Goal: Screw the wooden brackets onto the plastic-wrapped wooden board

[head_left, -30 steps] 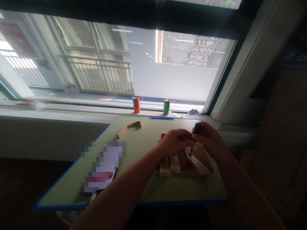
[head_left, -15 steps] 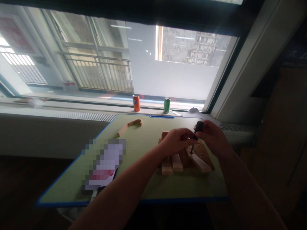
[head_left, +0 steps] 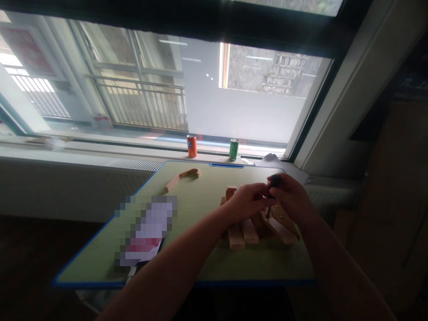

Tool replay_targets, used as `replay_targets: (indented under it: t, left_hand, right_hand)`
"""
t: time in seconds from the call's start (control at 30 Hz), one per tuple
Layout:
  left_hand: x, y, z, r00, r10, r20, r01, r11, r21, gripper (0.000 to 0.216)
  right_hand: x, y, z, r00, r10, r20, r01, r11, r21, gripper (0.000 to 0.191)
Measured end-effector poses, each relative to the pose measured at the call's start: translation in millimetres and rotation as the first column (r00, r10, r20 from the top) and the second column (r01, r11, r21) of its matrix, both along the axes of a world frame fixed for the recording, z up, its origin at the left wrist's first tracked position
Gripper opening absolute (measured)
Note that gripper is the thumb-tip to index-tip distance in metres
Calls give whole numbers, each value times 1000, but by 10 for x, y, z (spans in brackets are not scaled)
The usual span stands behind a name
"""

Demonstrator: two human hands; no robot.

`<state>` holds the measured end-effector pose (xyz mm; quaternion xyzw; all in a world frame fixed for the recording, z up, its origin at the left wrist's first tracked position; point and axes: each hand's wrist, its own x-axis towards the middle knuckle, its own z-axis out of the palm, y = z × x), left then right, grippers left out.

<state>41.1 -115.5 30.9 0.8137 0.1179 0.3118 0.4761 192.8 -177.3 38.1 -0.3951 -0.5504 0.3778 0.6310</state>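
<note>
A wooden assembly of slats (head_left: 249, 229) lies on the green table (head_left: 200, 214) toward its right side. My right hand (head_left: 292, 200) is closed round a black-handled screwdriver (head_left: 274, 182), held upright with its tip down on the wood. My left hand (head_left: 245, 201) is curled over the top of the wooden assembly, fingers pinched right beside the screwdriver shaft. What sits between those fingers is too small to make out.
A curved wooden piece (head_left: 182, 177) lies at the table's far left. A blurred-out flat object (head_left: 145, 232) rests near the left front. An orange can (head_left: 191, 146) and a green can (head_left: 233, 149) stand on the window sill behind. A grey cloth (head_left: 272, 161) lies at the back right.
The screwdriver handle has tilted slightly and my right hand has shifted a little lower over it. My left hand stays on the wood beside the shaft.
</note>
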Motion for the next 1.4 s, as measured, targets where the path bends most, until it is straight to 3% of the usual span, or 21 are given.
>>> replay_targets:
  t: [0.2,0.37,0.6,0.8,0.9,0.97,1.07,1.17,1.27,1.4]
  left_hand:
    - [-3,-16,13,996,-81,-31,82,996,33,30]
    - [-15,-13,2,994,94,-51,-92,995,41,40]
    - [-21,-26,35,996,-66,-59,72,991,109,32]
    - [-35,-25,49,997,69,-34,-65,991,117,36]
    - [-30,-16,58,1000,-23,-20,26,987,161,29]
    - [-29,-19,66,997,-72,-35,77,977,198,28]
    - [-33,-19,61,997,-18,-71,32,980,196,29]
    - [-32,0,36,999,27,-46,-21,991,131,35]
    - [-25,7,37,999,-33,-19,35,993,109,29]
    - [-31,-30,76,992,-113,-50,119,984,134,30]
  right_hand:
    - [66,-16,-15,999,-3,33,4,1000,-19,23]
    - [-3,6,-31,1000,-3,18,3,1000,-10,22]
    - [56,-54,38,998,-51,44,50,998,26,21]
    - [-9,-49,58,999,-32,-7,32,999,30,28]
    - [-28,-63,54,999,-53,-13,53,998,14,35]
    - [-14,-72,46,996,-92,23,92,996,5,29]
    - [-8,-63,25,988,-127,90,127,992,13,14]
    - [-30,-48,13,981,-141,136,139,990,26,21]
    - [-6,-54,30,983,-109,146,106,994,28,29]
    - [65,-49,39,989,-125,82,119,990,69,22]
